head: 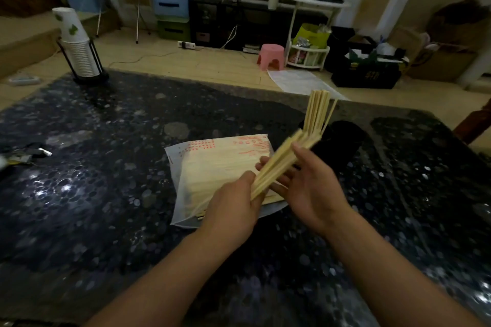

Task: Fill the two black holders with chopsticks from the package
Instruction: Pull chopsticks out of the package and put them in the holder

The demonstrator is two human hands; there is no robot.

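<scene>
A clear plastic package [212, 167] with red print lies flat on the dark speckled table, full of pale wooden chopsticks. Above its right edge I hold a bundle of chopsticks [281, 162], slanting up to the right and blurred by motion. My left hand [233, 210] grips the bundle's lower end. My right hand [308, 183] cups it from the right, fingers under the sticks. Behind the bundle stand two black holders: the left holder [316, 146] has several chopsticks [316, 111] upright in it, and the right holder [345, 138] shows none.
A black rack with stacked paper cups [78, 48] stands at the table's far left corner. Keys and small items [29, 154] lie at the left edge. Beyond the table's far edge [239, 87] is floor with a pink stool [271, 57] and boxes.
</scene>
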